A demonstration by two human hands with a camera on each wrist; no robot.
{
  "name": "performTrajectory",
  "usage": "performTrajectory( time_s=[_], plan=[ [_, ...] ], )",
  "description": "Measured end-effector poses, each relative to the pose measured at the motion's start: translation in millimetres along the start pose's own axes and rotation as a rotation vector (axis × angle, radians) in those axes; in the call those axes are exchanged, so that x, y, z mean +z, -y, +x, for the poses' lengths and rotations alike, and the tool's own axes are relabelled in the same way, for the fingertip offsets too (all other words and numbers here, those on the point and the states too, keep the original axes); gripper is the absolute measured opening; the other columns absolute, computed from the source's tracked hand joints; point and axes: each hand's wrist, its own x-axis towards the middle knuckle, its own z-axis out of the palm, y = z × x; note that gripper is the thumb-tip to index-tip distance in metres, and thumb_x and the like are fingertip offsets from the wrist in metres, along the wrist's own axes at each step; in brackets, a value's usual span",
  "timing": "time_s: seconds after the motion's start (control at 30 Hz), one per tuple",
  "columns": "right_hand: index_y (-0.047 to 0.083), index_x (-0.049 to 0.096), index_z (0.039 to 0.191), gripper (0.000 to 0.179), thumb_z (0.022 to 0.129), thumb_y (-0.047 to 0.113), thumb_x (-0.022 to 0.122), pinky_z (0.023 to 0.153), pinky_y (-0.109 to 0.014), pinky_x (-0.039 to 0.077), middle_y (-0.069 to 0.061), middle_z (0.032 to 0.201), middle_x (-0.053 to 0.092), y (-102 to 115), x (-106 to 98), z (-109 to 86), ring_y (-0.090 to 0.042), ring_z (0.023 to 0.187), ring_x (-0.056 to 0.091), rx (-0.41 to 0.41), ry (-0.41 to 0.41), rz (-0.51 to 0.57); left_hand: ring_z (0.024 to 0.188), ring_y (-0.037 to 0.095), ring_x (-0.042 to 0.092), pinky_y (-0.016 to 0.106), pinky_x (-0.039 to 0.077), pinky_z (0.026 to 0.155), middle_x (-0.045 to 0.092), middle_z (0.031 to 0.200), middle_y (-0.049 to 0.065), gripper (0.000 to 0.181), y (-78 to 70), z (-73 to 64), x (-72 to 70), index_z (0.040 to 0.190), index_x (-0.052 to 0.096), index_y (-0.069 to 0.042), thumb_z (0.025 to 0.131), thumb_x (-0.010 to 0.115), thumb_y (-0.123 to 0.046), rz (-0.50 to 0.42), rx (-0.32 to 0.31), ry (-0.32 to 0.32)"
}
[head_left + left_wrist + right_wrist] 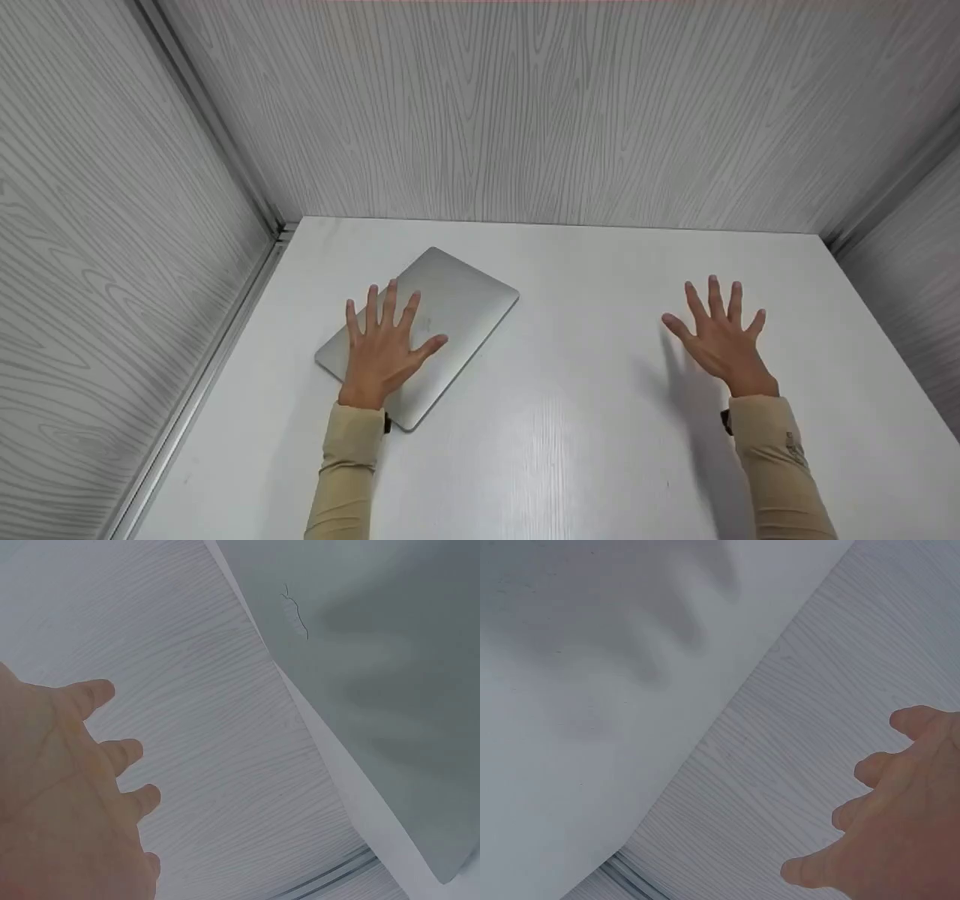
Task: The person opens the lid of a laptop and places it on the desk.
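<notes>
White table (577, 315), glossy toward front; grey wood-grain walls (480, 112) behind and on both sides. Closed laptop (465, 304) slantwise on table's left half. Left hand (380, 358) above it, right hand (724, 349) above table's right; fingers spread, released.

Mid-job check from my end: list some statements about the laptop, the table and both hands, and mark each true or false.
1. The laptop lies flat on the table. True.
2. The left hand is gripping the laptop. False: it is held above the laptop, with its fingers spread.
3. The right hand holds nothing. True.
4. The laptop is nearer the right hand than the left. False: it is beneath the left hand.
5. The laptop's sides run parallel to the table's far edge. False: it lies at an angle.
6. The right hand casts a shadow on the table. True.
</notes>
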Motion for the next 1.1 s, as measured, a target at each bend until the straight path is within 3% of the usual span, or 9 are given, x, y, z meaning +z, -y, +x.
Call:
performTrajectory(
  time_s=[0.07,0.13,0.2,0.3,0.37,0.43,0.8,0.97,1.1],
  plan=[
    [0.001,0.012,0.161,0.091,0.102,0.067,0.032,0.101,-0.079,-0.018,-0.029,0.164,-0.011,0,2,0.4,-0.050,0.145,-0.024,-0.008,-0.019,-0.007,0.152,0.044,0.008,0.068,-0.004,0.115,0.019,0.165,0.022,0.091,-0.3,-1.8,-0.6,0.157,0.038,-0.010,0.091,0.055,-0.069,0.011,0.007,-0.017],
    [0.000,0.020,0.160,0.089,0.102,0.063,0.042,0.103,-0.080,-0.012,-0.032,0.164,-0.001,1,6,1.4,-0.053,0.148,-0.012,-0.048,-0.090,-0.030,0.150,0.045,0.016,0.072,0.001,0.113,0.026,0.163,0.023,0.090,-0.4,-4.5,-0.4,0.155,0.042,-0.009,0.089,0.060,-0.067,0.036,0.013,-0.042],
    [-0.002,0.032,0.156,0.080,0.101,0.051,0.056,0.106,-0.080,-0.001,-0.033,0.161,0.016,2,11,3.4,-0.055,0.148,0.009,-0.115,-0.204,-0.052,0.146,0.046,0.027,0.075,0.010,0.111,0.035,0.158,0.024,0.087,-0.8,-8.0,0.3,0.152,0.048,-0.008,0.087,0.063,-0.065,0.070,0.018,-0.061],
    [-0.007,0.050,0.143,0.066,0.092,0.025,0.076,0.105,-0.076,0.025,-0.035,0.148,0.042,4,18,8.8,-0.056,0.133,0.041,-0.243,-0.410,-0.070,0.137,0.045,0.041,0.075,0.025,0.105,0.047,0.149,0.025,0.081,-2.9,-12.2,1.9,0.146,0.054,-0.006,0.087,0.067,-0.061,0.113,0.038,-0.084],
    [-0.009,0.056,0.136,0.061,0.085,0.012,0.083,0.100,-0.071,0.038,-0.035,0.140,0.051,6,21,13.6,-0.055,0.123,0.051,-0.311,-0.499,-0.051,0.132,0.044,0.047,0.072,0.034,0.102,0.051,0.145,0.025,0.077,-4.8,-13.9,2.7,0.143,0.057,-0.006,0.087,0.068,-0.059,0.139,0.055,-0.097],
    [-0.010,0.058,0.132,0.060,0.081,0.006,0.085,0.093,-0.068,0.045,-0.035,0.135,0.055,9,23,19.0,-0.054,0.118,0.055,-0.359,-0.534,-0.026,0.129,0.042,0.050,0.069,0.039,0.100,0.053,0.142,0.024,0.076,-6.2,-15.8,2.9,0.141,0.058,-0.006,0.087,0.069,-0.058,0.155,0.066,-0.104],
    [-0.009,0.059,0.131,0.054,0.084,0.004,0.082,0.094,-0.065,0.045,-0.033,0.133,0.056,33,22,41.9,-0.050,0.122,0.053,-0.477,-0.462,0.090,0.123,0.042,0.054,0.064,0.047,0.090,0.055,0.139,0.024,0.074,-6.3,-35.4,3.7,0.139,0.059,-0.005,0.085,0.072,-0.055,0.157,0.039,-0.122],
    [-0.010,0.059,0.131,0.052,0.087,0.007,0.081,0.100,-0.061,0.044,-0.032,0.134,0.055,46,30,52.2,-0.049,0.125,0.052,-0.505,-0.411,0.145,0.119,0.042,0.057,0.063,0.049,0.086,0.057,0.136,0.024,0.073,-3.4,-44.5,10.6,0.136,0.061,-0.004,0.084,0.074,-0.054,0.157,0.048,-0.169],
    [-0.009,0.059,0.133,0.052,0.090,0.011,0.078,0.102,-0.059,0.043,-0.031,0.137,0.054,59,41,61.5,-0.047,0.128,0.051,-0.506,-0.351,0.175,0.120,0.043,0.055,0.065,0.048,0.086,0.056,0.137,0.025,0.073,0.2,-52.3,12.3,0.137,0.060,-0.003,0.085,0.073,-0.053,0.124,0.020,-0.165]
  ],
)
